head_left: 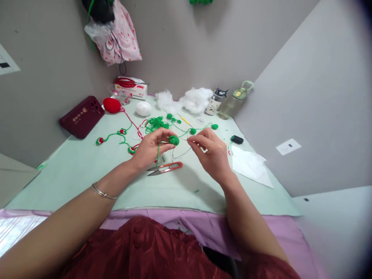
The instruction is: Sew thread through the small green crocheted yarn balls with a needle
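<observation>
My left hand (151,146) is closed, pinching a small green crocheted ball (173,140) between thumb and fingertips. A green yarn tail (158,153) hangs down from it. Facing it, my right hand (209,150) is closed in a pinch on a thin needle (185,139), which lies in the short gap beside the ball. A fine dark thread (181,155) loops below the fingers. Under my hands, orange-handled thread snips (166,168) rest on the table. Small green-and-red crocheted pieces (100,141) lie to the left, one partly hidden by my left hand.
Behind my hands are loose green yarn (157,124), a yellow crochet hook (184,119), white stuffing (196,100) and a red yarn ball (112,105). A maroon phone (82,117) stands left. A bottle (235,100), pen cup (214,104) and white sheets (251,166) are right.
</observation>
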The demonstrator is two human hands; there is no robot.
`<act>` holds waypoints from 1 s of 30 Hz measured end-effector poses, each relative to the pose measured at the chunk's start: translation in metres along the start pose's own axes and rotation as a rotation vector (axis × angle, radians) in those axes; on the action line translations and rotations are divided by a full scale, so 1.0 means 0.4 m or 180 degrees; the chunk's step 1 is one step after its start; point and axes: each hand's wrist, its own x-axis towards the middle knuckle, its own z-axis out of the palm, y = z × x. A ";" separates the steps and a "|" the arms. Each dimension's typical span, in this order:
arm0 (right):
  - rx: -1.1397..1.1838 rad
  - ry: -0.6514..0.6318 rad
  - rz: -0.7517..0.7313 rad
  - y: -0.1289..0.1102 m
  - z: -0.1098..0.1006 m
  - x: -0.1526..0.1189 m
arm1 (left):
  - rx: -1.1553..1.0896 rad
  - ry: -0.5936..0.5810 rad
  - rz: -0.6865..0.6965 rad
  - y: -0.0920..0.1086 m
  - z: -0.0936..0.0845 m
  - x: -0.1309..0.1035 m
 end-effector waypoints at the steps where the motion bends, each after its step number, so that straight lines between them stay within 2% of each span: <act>1: -0.0006 -0.0016 -0.0030 0.001 0.002 0.000 | 0.0020 0.0000 0.0009 0.001 0.000 0.000; 13: -0.0074 -0.0211 -0.0107 0.005 0.010 -0.007 | 0.0062 0.0075 0.0064 -0.001 0.002 -0.001; 16: 0.0231 -0.0266 0.0100 0.010 0.009 -0.003 | -0.0065 0.0004 -0.0011 0.003 0.001 0.000; 20: 0.0995 -0.0379 0.0603 0.021 0.014 0.004 | -0.0256 -0.0138 -0.0094 0.010 0.001 0.002; 23: 0.1425 -0.0447 0.0750 0.030 0.022 0.008 | -0.0335 -0.0225 -0.0134 0.012 0.002 0.002; 30: 0.1433 -0.0338 0.0799 0.037 0.038 0.004 | -0.0388 -0.0253 -0.0192 0.014 0.005 0.000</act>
